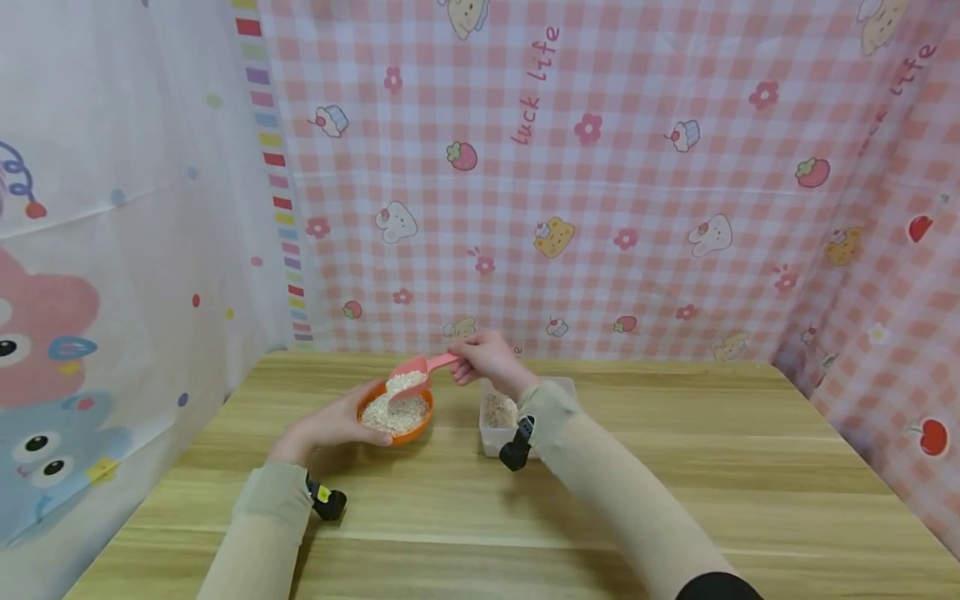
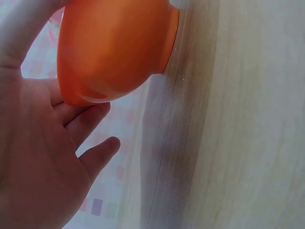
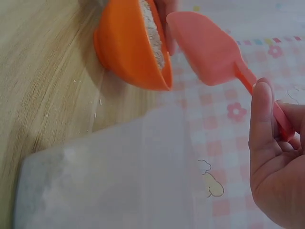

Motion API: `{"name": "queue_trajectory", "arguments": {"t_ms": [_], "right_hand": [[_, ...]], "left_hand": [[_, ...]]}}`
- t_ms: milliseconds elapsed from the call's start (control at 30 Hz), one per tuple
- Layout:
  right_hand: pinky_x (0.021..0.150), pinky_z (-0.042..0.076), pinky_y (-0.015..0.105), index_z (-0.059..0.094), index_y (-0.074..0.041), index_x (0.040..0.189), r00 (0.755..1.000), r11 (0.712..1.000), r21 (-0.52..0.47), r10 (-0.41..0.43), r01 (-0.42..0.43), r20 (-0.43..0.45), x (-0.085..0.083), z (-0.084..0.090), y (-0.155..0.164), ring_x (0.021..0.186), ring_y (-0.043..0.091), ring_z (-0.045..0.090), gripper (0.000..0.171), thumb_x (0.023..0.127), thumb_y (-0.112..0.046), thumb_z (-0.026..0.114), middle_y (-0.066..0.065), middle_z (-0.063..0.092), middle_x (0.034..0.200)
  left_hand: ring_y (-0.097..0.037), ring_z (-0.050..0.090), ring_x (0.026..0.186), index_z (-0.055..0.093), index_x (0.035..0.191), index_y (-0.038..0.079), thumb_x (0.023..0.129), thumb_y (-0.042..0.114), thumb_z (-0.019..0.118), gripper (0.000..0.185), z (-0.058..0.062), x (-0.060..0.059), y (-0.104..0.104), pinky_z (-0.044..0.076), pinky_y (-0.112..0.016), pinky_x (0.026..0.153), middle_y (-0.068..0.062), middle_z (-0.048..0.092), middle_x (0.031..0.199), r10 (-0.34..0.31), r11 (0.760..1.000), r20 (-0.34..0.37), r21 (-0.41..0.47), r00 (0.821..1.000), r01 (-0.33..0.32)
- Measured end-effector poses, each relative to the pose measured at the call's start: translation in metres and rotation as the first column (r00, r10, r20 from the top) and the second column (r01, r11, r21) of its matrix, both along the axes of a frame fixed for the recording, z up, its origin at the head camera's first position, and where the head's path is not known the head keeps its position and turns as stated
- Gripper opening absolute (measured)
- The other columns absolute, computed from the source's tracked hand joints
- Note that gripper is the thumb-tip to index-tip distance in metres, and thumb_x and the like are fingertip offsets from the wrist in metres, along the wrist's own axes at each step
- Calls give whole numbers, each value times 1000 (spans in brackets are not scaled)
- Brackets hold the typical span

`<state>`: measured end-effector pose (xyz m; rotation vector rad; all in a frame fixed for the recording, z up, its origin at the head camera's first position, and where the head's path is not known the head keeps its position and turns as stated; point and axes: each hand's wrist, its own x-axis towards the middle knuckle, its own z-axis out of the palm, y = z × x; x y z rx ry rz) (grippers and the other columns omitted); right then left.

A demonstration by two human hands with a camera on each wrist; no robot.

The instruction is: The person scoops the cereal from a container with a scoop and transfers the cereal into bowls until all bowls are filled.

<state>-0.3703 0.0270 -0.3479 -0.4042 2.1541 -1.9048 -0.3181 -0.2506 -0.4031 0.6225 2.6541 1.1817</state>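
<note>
An orange bowl (image 1: 395,414) heaped with pale grain stands on the wooden table (image 1: 675,467). My left hand (image 1: 347,419) cups its left side, thumb along the near wall; the left wrist view shows the bowl (image 2: 114,47) against my palm and fingers (image 2: 93,119). My right hand (image 1: 463,362) pinches the handle of a pink scoop (image 1: 417,372), which carries grain and hovers over the bowl's far rim. From the right wrist, the scoop (image 3: 205,47) tilts beside the bowl (image 3: 131,47), its handle between my thumb and fingers (image 3: 261,119).
A clear plastic tub (image 1: 498,423) with some grain stands just right of the bowl, under my right wrist, and fills the foreground (image 3: 109,176) of the right wrist view. Pink checked cloth (image 1: 600,167) hangs behind and right, white cartoon cloth (image 1: 112,250) on the left.
</note>
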Motion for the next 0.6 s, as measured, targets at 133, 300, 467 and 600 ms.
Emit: {"name": "queue_trajectory", "arguments": {"t_ms": [133, 300, 467, 600], "right_hand": [[60, 58, 31, 68, 8, 106, 1000, 999, 43, 26, -26, -15, -1, -2, -8, 57, 15, 62, 22, 97, -8, 56, 24, 67, 82], [60, 58, 32, 68, 9, 104, 998, 994, 97, 52, -48, -43, 3, 1, -16, 55, 17, 62, 22, 97, -8, 56, 21, 67, 76], [57, 57, 32, 69, 9, 96, 994, 984, 170, 59, -44, -89, 6, 6, -24, 52, 17, 62, 22, 97, -7, 55, 25, 67, 76], [54, 57, 33, 70, 7, 89, 989, 976, 214, 68, -39, -130, 8, 10, -29, 50, 17, 62, 22, 97, -8, 56, 21, 67, 71]], "left_hand": [[-44, 28, 136, 24, 153, 6, 73, 35, 84, 105, 0, 1, 0, 26, -60, 107, -27, 25, 152, -2, 1000, -7, -8, 1000, 2], [-43, 30, 135, 24, 153, 5, 73, 34, 84, 104, 1, 0, 1, 26, -60, 108, -26, 26, 151, -5, 1000, -2, 5, 1000, 5], [-42, 30, 135, 22, 153, 3, 73, 33, 84, 106, 1, -1, 2, 25, -59, 108, -27, 26, 151, -1, 1000, 16, 20, 1000, 1], [-43, 31, 134, 21, 153, 3, 73, 33, 84, 106, 1, 0, 1, 26, -60, 108, -27, 27, 150, -9, 1000, 4, 15, 1000, 9]]}}
